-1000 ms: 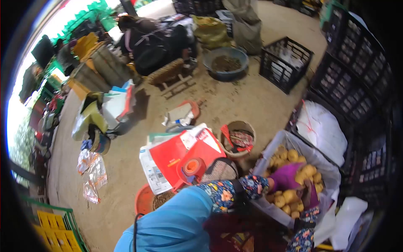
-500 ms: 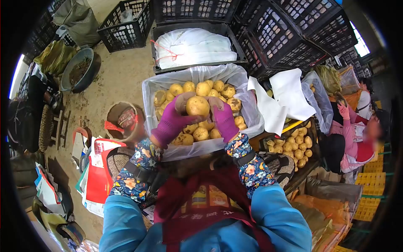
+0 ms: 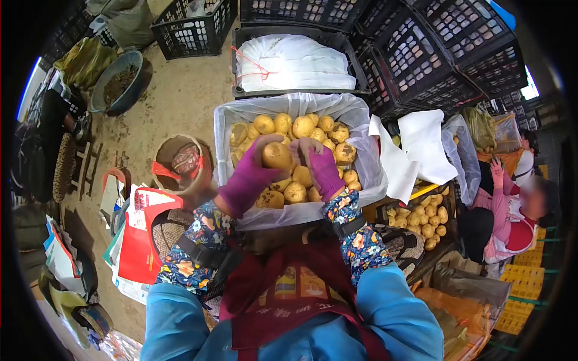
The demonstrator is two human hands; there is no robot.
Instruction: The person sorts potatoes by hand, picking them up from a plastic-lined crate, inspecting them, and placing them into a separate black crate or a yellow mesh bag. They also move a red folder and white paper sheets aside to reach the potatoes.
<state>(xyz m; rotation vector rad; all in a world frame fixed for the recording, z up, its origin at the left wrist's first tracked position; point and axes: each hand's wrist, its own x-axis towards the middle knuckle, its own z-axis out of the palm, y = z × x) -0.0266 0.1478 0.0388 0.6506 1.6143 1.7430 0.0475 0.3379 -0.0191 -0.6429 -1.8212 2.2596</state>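
Note:
My left hand, in a purple glove with bare-looking fingertips, is closed around a potato above the lined crate. My right hand, gloved alike, hovers just right of that potato, apart from it. Its fingers are loosely bent with a gap to the thumb, and nothing shows in them. Below both hands, a crate lined with a translucent plastic sheet holds many potatoes, some with dark soil patches.
White paper sheets lie at the crate's right, above a second batch of potatoes. A covered black crate stands behind, with stacked black crates beside it. A bucket sits left. Another person sits at right.
My right hand has come away from the potato, which both hands held before. The potato stays in my left hand, moved slightly left over the crate. The view has shifted a little.

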